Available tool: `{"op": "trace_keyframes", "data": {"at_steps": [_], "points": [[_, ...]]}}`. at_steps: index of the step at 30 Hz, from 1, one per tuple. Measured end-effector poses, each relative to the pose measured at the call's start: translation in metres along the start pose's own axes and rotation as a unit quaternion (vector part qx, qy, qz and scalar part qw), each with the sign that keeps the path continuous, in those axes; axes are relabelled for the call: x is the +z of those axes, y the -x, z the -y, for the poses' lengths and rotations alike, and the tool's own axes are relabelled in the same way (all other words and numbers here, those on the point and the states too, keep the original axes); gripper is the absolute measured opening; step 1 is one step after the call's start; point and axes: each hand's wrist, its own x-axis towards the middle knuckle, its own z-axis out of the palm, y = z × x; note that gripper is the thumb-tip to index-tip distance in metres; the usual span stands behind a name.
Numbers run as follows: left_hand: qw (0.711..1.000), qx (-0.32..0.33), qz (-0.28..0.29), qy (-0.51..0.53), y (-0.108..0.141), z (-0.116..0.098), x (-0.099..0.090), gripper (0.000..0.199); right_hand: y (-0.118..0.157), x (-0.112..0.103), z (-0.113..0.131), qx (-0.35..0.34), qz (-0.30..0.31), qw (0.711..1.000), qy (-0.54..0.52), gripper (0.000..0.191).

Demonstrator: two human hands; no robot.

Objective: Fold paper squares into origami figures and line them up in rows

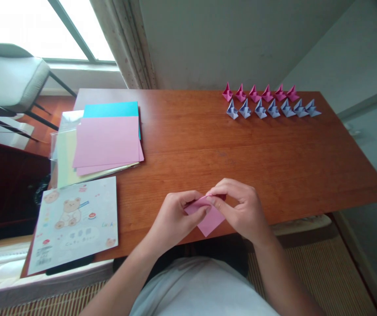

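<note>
A small pink paper [210, 223] is held between both hands over the front edge of the wooden table, its upper edge folded over and one corner pointing down toward my body. My left hand [183, 215] pinches its left side, thumb on top. At the upper edge, my right hand [239, 206] grips the paper between thumb and fingers, with the fingertips of both hands close together. The underside of the paper is hidden.
Folded pink paper figures [254, 93] and pale blue ones [261, 109] stand in two rows at the table's [182, 145] back right. Pink sheets [108, 142] lie on other coloured paper at left, behind a bear-print pad [76, 224]. A chair [17, 81] stands beyond.
</note>
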Motion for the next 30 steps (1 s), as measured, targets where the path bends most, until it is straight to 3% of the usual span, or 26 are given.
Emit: {"op": "trace_keyframes", "data": {"at_steps": [8,14,16,19,22,26,30], "points": [[0.976,-0.094,0.04,0.19,0.001,0.004,0.008,0.019,-0.003,-0.012,0.006,0.003,-0.061,0.998,0.014,0.009],[0.99,-0.064,0.059,0.109,0.005,0.001,0.013,0.009,-0.005,-0.019,0.005,0.035,-0.187,0.981,-0.039,0.007],[0.991,-0.056,0.069,0.097,0.007,0.001,0.009,0.009,-0.004,-0.023,0.003,0.043,-0.202,0.976,-0.064,0.006],[0.988,-0.033,0.058,0.138,0.008,-0.001,-0.003,0.014,-0.003,-0.027,0.0,0.08,-0.131,0.985,-0.084,0.005],[0.986,0.004,-0.019,0.166,0.007,-0.007,-0.013,0.019,-0.002,-0.026,-0.001,0.111,-0.079,0.986,-0.095,0.007],[0.995,0.046,-0.05,0.076,0.004,-0.013,-0.012,0.017,-0.002,-0.018,0.001,0.114,-0.01,0.991,-0.063,0.009],[0.994,0.077,-0.069,-0.048,-0.001,-0.014,-0.004,0.009,-0.004,-0.011,0.002,0.07,0.022,0.997,-0.012,0.009]]}}
